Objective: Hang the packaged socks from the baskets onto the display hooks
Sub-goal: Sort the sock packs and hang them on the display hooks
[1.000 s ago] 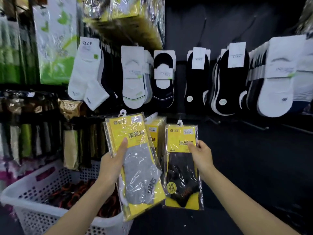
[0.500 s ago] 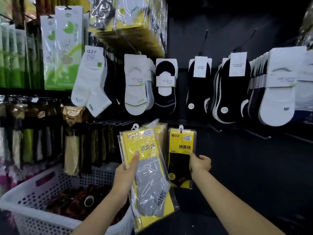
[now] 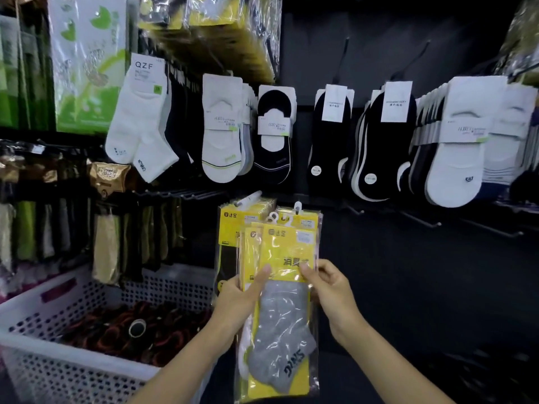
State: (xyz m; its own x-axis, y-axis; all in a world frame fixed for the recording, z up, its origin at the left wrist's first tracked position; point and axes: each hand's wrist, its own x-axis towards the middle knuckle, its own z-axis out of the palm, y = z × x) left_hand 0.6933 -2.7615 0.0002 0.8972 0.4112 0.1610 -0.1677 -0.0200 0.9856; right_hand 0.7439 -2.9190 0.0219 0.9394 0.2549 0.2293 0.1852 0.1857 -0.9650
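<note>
Grey sock pack (image 3: pixel 280 330) apparently overlaps further packs (image 3: pixel 230 233).

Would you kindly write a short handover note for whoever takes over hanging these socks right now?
Left hand grips a small stack of yellow sock packs, grey sock in front. Right hand pinches the front pack's right edge.
Done: hung packs of the same yellow kind hang just behind.
Left: hang the held stack. The white basket at lower left holds more dark goods. Bare hooks stand to the right.
</note>
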